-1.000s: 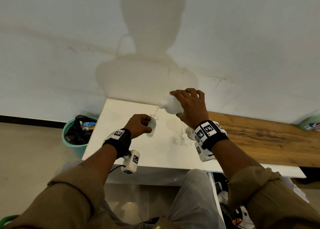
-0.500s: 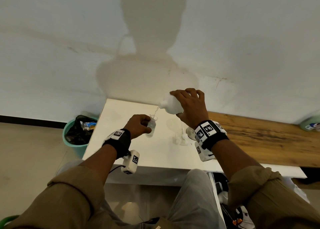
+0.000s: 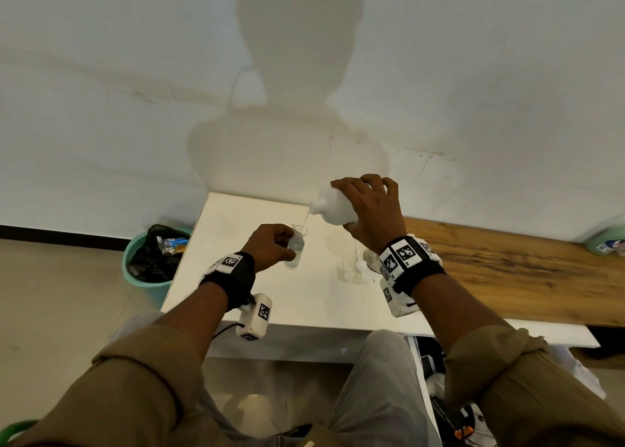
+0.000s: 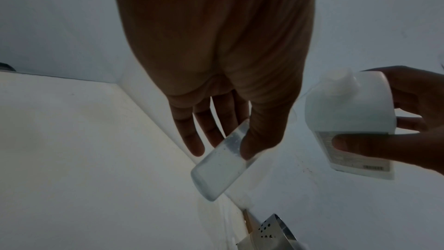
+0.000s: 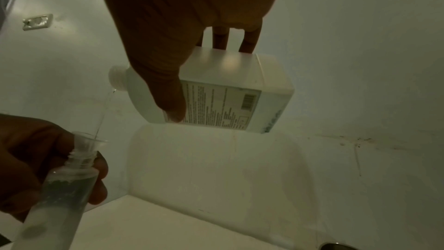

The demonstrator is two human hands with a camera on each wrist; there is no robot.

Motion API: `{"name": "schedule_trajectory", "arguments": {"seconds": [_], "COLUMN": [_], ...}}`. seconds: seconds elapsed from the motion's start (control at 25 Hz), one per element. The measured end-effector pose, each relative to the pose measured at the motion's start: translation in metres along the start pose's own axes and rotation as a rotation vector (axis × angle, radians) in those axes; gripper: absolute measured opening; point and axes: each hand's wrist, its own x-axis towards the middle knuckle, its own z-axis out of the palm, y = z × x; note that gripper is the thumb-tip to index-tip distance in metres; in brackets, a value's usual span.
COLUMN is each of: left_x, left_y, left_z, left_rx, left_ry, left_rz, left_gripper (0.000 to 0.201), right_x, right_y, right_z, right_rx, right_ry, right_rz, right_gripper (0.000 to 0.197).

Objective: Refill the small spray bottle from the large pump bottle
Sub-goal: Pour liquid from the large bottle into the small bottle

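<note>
I am in the pouring step. My right hand (image 3: 373, 209) has its grip clamped on the large pump bottle (image 5: 216, 90), thumb on the label and fingers over the far side, with the bottle tipped neck-down and its pump head off. A thin stream runs from the open neck into the small funnel (image 5: 90, 141) seated in the small spray bottle (image 5: 60, 193). My left hand (image 3: 270, 248) has its grip clamped round that spray bottle, holding it slightly tilted just above the white desk (image 3: 304, 297), below and to the left of the pump bottle's mouth.

Relative to the spray bottle, the removed pump and sprayer parts (image 3: 353, 270) lie on the desk to its right, under my right wrist. A green bin (image 3: 142, 281) stands on the floor to its left.

The liquid looks to be well up the spray bottle, near the shoulder, so I judge the fill nearly done. The next move calls for rolling the pump bottle back upright smoothly so the stream cuts off without dribbling, keeping the funnel under the neck until it stops, then lifting the funnel out.
</note>
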Motion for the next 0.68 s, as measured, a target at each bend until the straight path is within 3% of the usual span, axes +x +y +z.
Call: {"name": "schedule_trajectory", "arguments": {"seconds": [0.68], "left_x": [-0.0045], "left_y": [0.0027], "left_z": [-0.0016], "left_rx": [-0.01], "left_ry": [-0.011], "left_rz": [-0.004], "left_gripper": [0.04], "right_x": [-0.004], "right_y": [-0.0014], "right_z": [0.005], "right_rx": [0.018], "right_ry": [-0.012], "right_rz": [-0.006], "right_gripper": [0.073]}}
